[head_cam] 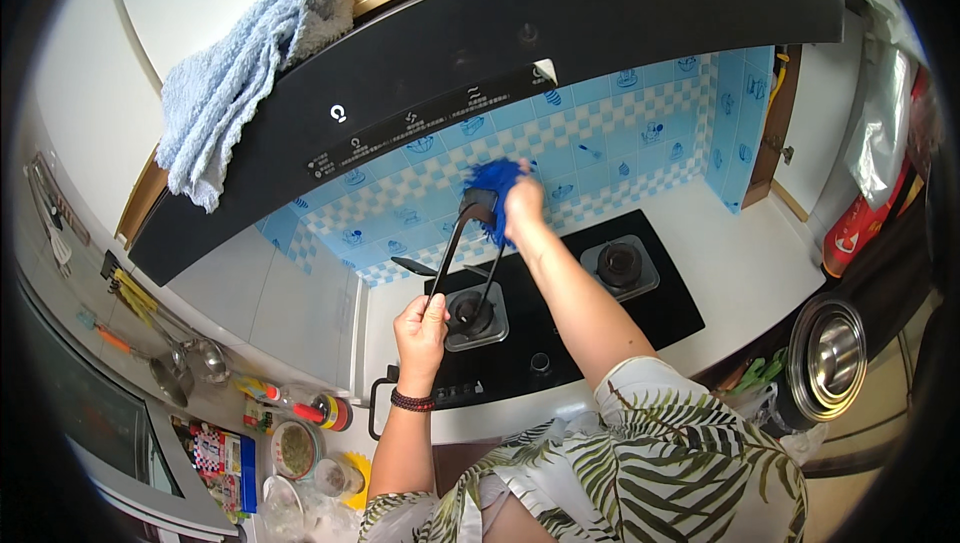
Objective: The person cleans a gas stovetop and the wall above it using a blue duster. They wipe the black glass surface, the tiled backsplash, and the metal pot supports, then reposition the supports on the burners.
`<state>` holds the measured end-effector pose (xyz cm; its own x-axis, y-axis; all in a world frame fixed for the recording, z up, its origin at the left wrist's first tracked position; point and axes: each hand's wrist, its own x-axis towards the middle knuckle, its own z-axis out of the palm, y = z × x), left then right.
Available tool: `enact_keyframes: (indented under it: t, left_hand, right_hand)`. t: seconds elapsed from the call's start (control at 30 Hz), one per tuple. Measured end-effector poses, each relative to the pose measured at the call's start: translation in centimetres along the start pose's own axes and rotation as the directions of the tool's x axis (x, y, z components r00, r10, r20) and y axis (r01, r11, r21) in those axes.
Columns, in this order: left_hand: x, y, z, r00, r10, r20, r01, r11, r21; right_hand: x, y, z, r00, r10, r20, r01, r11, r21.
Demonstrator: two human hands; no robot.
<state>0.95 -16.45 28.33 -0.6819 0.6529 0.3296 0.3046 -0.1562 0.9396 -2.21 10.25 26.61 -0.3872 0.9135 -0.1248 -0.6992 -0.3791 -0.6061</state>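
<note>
My left hand (421, 330) is closed around one end of a black metal frame piece (451, 246), likely a pot support, lifted above the gas hob (553, 333). A blue shaggy cleaning cloth or mitt (495, 171) is in my right hand (525, 201), pressed against the far end of that black piece. My right fingertips are partly hidden by the cloth. Beneath my hands, the left burner (470, 312) shows bare. The right burner (619, 264) also lies without a support over it.
A black range hood (637, 6) spans the far side, with a light blue towel (225, 85) draped over its left end. Steel bowls (836, 355) stand at the right. Bottles (330, 412) and jars are at the lower left; ladles (169, 378) hang on the left wall.
</note>
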Motion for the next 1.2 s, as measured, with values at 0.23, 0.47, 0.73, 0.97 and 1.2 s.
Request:
enact_keyframes:
  t: [0.23, 0.47, 0.73, 0.97, 1.2]
  left_hand:
    - [-0.8, 0.5, -3.5, 0.984, -0.078, -0.159, -0.011, 0.871, -0.490]
    - [-0.4, 0.1, -0.6, 0.989, 0.127, -0.080, -0.149, 0.883, -0.445]
    - [1.1, 0.3, -3.1, 0.982, -0.025, -0.189, -0.110, 0.739, -0.664]
    - [0.2, -1.4, -4.8, 0.980, -0.123, -0.160, -0.086, 0.460, -0.884]
    - [0.1, 0.6, -0.1, 0.988, -0.019, -0.152, -0.107, 0.626, -0.773]
  right_hand:
    - [-4.0, -3.7, -2.5, 0.848, 0.223, 0.480, -0.242, 0.970, -0.023]
    - [-3.5, 0.3, -1.3, 0.981, -0.107, 0.163, 0.128, 0.984, -0.125]
    - [-4.3, -5.2, -0.5, 0.937, 0.304, 0.172, -0.341, 0.902, 0.264]
    - [-8.5, -9.9, -2.4, 0.904, 0.200, 0.379, -0.248, 0.965, 0.083]
    - [-10.3, -0.4, -3.7, 0.934, -0.232, 0.270, 0.350, 0.736, -0.579]
